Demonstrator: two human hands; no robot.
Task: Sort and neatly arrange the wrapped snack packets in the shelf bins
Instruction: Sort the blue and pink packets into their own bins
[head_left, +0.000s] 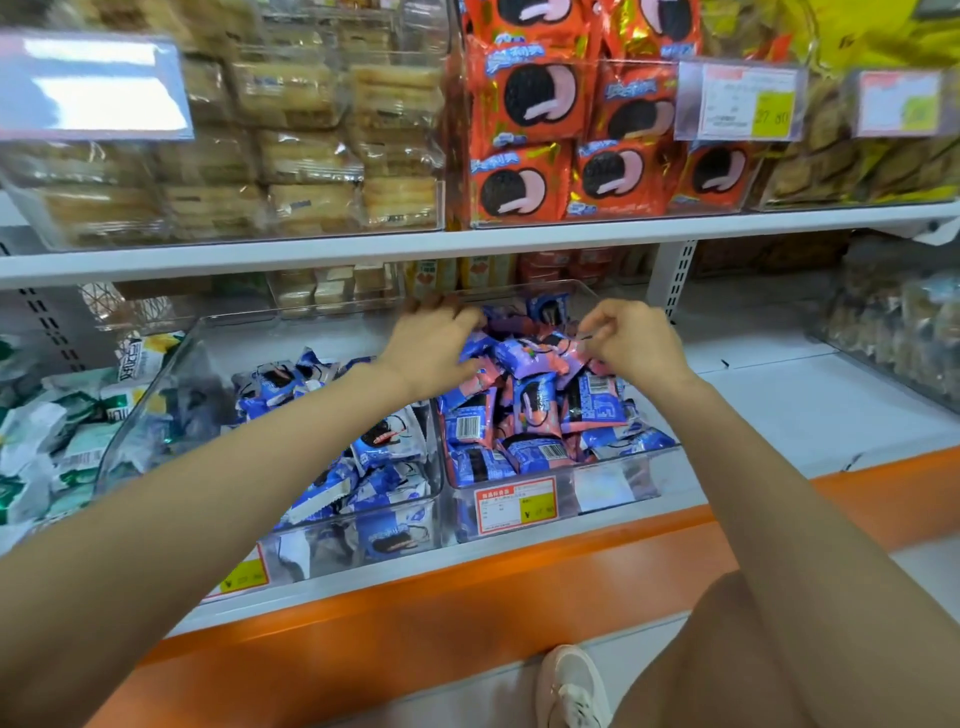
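Item: pink-and-blue packets (535, 410), heaped loose in the right clear bin (649, 467) on the lower shelf (805, 410). Probably light: crinkly, slippery film over a brittle biscuit, apt to slide off the heap. Best taken by a crimped end seam, not squeezed flat. Left grip (431, 348) lies spread on the heap's far-left side, blurred. Right grip (636, 345) has its fingers curled, pinching one packet's edge at the top. Adjoining left bin (156, 410): blue-and-white packets (384, 441), jumbled. Shelf is white with an orange lip (519, 571). Upper shelf (571, 236) with orange packets (524, 104) sits close above, so headroom looks limited.
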